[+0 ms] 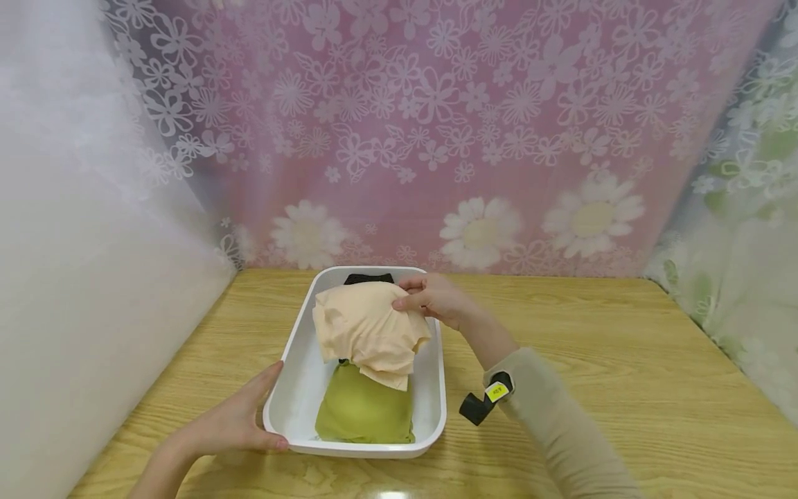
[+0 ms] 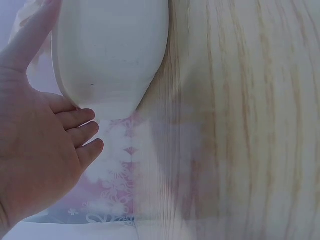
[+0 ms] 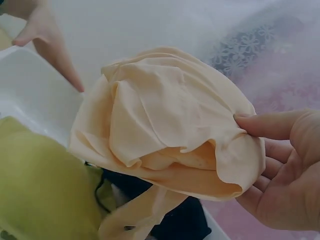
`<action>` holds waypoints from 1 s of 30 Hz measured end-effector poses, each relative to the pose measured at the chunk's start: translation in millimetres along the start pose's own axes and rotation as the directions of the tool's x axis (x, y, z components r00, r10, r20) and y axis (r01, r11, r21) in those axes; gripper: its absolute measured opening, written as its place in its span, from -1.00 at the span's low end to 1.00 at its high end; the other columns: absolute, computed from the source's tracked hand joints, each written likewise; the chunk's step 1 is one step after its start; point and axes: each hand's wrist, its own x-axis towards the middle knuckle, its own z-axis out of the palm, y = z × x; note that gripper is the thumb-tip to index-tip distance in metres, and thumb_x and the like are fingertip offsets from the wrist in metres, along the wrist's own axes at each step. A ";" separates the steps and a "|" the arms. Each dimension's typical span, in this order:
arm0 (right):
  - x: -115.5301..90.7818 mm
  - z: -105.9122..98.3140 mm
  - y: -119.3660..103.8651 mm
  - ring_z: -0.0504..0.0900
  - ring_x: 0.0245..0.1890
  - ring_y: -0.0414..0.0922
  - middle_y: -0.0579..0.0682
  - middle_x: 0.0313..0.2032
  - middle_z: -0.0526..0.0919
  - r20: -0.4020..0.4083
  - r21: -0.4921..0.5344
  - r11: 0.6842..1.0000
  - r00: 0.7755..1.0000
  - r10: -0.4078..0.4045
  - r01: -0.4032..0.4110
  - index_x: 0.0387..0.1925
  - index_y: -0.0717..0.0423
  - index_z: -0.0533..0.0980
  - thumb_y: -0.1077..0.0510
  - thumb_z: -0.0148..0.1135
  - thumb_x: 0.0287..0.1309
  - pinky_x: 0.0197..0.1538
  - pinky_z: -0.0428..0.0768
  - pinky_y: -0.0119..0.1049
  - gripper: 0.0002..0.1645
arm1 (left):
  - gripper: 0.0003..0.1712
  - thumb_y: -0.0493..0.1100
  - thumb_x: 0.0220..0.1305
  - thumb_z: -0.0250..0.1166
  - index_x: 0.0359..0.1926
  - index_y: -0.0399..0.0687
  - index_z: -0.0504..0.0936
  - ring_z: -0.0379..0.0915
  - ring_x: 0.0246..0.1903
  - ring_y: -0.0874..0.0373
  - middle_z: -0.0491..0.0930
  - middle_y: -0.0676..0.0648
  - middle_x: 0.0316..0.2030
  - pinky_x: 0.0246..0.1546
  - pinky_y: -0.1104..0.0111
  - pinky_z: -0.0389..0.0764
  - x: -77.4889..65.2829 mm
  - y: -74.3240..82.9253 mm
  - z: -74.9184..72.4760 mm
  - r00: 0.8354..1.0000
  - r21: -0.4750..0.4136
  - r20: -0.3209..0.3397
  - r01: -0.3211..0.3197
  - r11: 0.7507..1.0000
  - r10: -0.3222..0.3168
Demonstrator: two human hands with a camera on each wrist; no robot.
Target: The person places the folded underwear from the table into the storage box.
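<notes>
A white plastic tub [image 1: 293, 395] stands on the table. My left hand [image 1: 233, 416] grips its near left corner, thumb at the near side and fingers along the left wall. In my right hand [image 1: 439, 301] I pinch the edge of a soft, folded beige garment [image 1: 368, 319] between thumb and fingers, above the tub. A strap-like band [image 3: 145, 210] hangs from its underside in the right wrist view. An olive-green garment [image 1: 364, 409], rounded like a bra cup, lies in the tub's near part. Behind it is a black garment [image 1: 369, 278], mostly hidden by the beige one.
The wood-grain table [image 1: 561, 360] extends to the right of the tub. A pink flowered curtain [image 1: 399, 138] hangs behind, and a white sheet [image 1: 93, 229] rises on the left. A black strap with a yellow label [image 1: 497, 391] is on my right wrist.
</notes>
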 end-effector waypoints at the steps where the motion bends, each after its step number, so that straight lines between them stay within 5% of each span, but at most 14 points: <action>1: 0.0 1.3 3.1 0.59 -0.26 -0.16 0.07 -0.12 0.61 0.009 -0.004 1.000 1.000 0.007 -0.007 0.13 0.37 0.39 0.31 0.25 0.06 -0.12 0.53 -0.25 -0.44 | 0.38 0.18 -0.20 0.49 0.34 -0.54 -0.14 -0.11 0.28 -0.39 -0.06 -0.49 0.32 0.13 -0.22 0.06 -0.3 0.3 0.1 1.000 -0.002 -0.001 -0.007 1.000 0.007; 10: 3.0 10.3 26.1 0.59 -0.31 -0.16 0.00 -0.24 0.64 0.137 -0.053 0.997 0.989 0.053 -0.046 0.03 0.39 0.47 0.32 0.26 0.04 -0.24 0.57 -0.27 -0.53 | 0.37 0.17 -0.21 0.50 0.34 -0.53 -0.12 -0.10 0.28 -0.37 -0.04 -0.49 0.32 0.14 -0.22 0.05 -1.2 0.9 0.8 1.000 -0.003 -0.014 0.001 1.000 -0.001; 25: 8.2 21.0 38.7 0.60 -0.32 -0.19 0.06 -0.23 0.67 0.160 -0.278 0.957 0.978 0.135 -0.087 -0.09 0.34 0.55 0.32 0.34 -0.07 -0.26 0.57 -0.32 -0.59 | 0.37 0.17 -0.22 0.50 0.35 -0.52 -0.12 -0.07 0.27 -0.37 -0.02 -0.47 0.32 0.14 -0.21 0.07 0.2 -0.2 -0.3 1.000 0.007 -0.012 0.006 1.000 -0.006; 30: 7.7 23.8 41.3 0.62 -0.33 -0.19 0.09 -0.24 0.68 0.188 -0.279 0.956 0.971 0.150 -0.094 -0.10 0.36 0.56 0.35 0.33 -0.07 -0.29 0.56 -0.36 -0.61 | 0.37 0.17 -0.21 0.50 0.35 -0.50 -0.12 -0.08 0.27 -0.37 -0.02 -0.47 0.32 0.14 -0.21 0.07 -0.8 -1.0 -0.1 1.000 0.007 -0.009 0.009 1.000 -0.008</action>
